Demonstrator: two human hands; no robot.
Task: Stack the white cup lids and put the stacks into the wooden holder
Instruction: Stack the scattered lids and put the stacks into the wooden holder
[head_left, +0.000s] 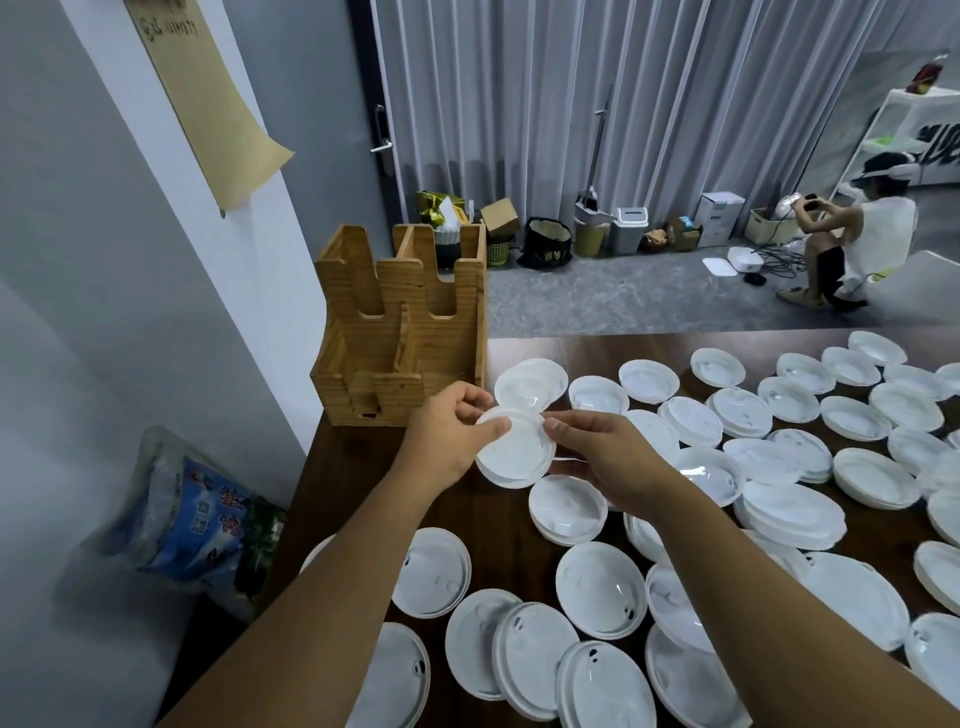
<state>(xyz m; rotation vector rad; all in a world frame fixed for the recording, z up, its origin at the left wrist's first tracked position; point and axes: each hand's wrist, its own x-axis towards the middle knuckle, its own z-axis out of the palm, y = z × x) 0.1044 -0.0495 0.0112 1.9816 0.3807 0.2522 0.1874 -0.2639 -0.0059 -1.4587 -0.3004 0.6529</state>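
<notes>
Loose white lids (601, 590) lie all over the worktop (506, 535) close to you, so keep your left hand (441, 436) and right hand (605, 452) pinching the small stack (511, 449), line up its edges, then carry it to the wooden holder (402, 332) just behind.

I counted one wooden holder (402, 332), dozens of white lids (600, 590) spread over my worktop (363, 447), and two hands.
</notes>
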